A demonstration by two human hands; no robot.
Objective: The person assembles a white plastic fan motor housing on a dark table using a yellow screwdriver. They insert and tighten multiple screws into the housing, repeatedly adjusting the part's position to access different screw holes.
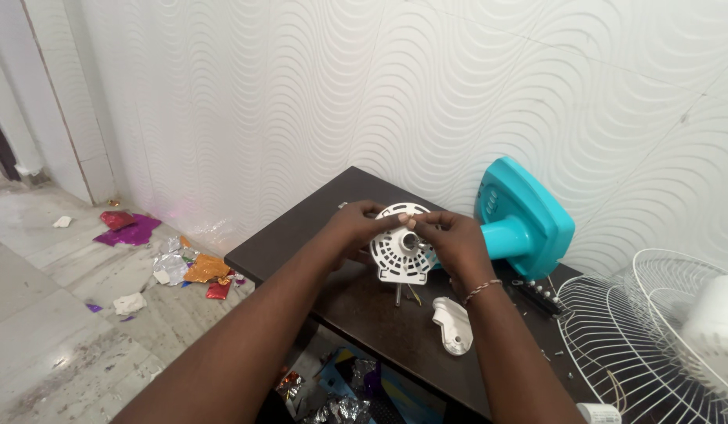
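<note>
The left hand and the right hand come together over the middle of the dark surface. Both are curled around a round white fan motor cover with many little slots in it. The left hand holds its left edge and the right hand holds its right edge, and the fingertips meet at the top of it. So both hands are closed on the same thing, and neither one is nearer than the other. The cover stands up on its edge, with its flat slotted face turned toward the person. A thin metal shaft pokes down from it to the surface, so its long line runs up and down.

Just below the right wrist lies a small white plastic piece, flat on the surface. Behind the hands, a bright blue fan base leans against the wavy white wall. A black strip with little screws lies to the right of the hands. Farther right sits a white wire fan guard. Shiny scraps of foil in purple, orange and silver lie on the floor to the left
</note>
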